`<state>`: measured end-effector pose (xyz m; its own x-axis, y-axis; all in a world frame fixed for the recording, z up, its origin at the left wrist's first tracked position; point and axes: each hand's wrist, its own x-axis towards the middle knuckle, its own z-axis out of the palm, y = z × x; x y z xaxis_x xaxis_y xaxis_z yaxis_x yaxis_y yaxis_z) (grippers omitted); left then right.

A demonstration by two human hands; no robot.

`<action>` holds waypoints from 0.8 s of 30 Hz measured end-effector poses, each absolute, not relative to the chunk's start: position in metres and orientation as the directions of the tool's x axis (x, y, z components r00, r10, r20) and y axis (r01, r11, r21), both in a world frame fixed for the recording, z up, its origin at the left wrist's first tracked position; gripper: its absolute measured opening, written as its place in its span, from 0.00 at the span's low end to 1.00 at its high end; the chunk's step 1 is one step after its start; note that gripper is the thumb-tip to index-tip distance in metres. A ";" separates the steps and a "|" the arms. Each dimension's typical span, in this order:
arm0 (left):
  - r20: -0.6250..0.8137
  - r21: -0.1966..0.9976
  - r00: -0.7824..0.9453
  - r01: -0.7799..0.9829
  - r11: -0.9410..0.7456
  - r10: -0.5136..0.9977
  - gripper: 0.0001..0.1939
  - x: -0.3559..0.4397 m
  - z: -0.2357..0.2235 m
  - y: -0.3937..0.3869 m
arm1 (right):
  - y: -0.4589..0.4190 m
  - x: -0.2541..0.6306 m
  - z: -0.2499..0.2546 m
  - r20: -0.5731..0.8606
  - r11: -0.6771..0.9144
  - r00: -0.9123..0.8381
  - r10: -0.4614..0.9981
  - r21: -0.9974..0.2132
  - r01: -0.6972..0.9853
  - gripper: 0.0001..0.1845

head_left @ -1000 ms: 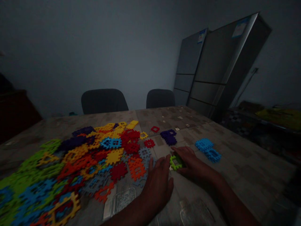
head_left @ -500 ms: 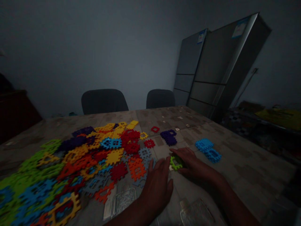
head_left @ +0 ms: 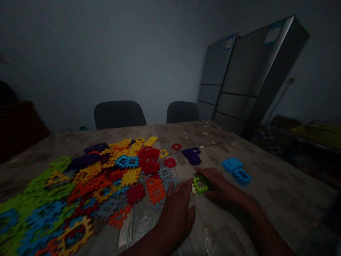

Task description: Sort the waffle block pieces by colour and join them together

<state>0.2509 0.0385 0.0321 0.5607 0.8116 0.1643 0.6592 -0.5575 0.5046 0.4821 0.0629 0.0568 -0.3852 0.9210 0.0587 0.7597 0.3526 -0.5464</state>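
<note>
A small green notched building tile (head_left: 196, 188) with an open centre is between my two hands, just above or on the table. My right hand (head_left: 217, 185) curls around its right side, thumb below and fingers above. My left hand (head_left: 177, 213) is at its left, palm down, fingers stretched forward and thumb apart; its fingertips come close to the tile, and whether they touch it I cannot tell. Beyond the hands lie dark purple tiles (head_left: 191, 156) and a red tile (head_left: 170, 163). Joined or stacked blue tiles (head_left: 233, 164) lie to the right.
A large pile of mixed notched tiles (head_left: 93, 185) spreads over the left half of the table (head_left: 266, 199). A yellow ring tile (head_left: 163, 153) and a small red one (head_left: 176, 146) lie at its edge. Two chairs (head_left: 119, 114) stand behind, with a fridge (head_left: 239, 71) at the right.
The view has shifted very slightly. A little more of the green tile shows beside my right hand; both hands stay in nearly the same place.
</note>
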 end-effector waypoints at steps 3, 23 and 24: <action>0.205 0.512 0.570 0.630 -0.584 0.795 0.37 0.246 0.027 0.038 | 0.063 0.482 0.054 0.082 0.363 -0.383 0.920 -0.547 0.754 0.47; 0.358 0.494 0.373 0.702 -0.513 0.856 0.28 0.122 0.008 0.007 | 0.066 0.453 0.046 0.170 0.436 -0.406 0.898 -0.464 0.771 0.41; 0.351 0.493 0.362 0.713 -0.499 0.863 0.28 0.113 0.008 0.004 | 0.067 0.453 0.046 0.172 0.442 -0.411 0.895 -0.457 0.772 0.41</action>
<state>0.1133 0.0037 0.0084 0.3620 0.8635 0.3513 0.7129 -0.4992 0.4925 0.4532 0.0665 0.0458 -0.4111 0.8953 0.1717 0.7716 0.4420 -0.4575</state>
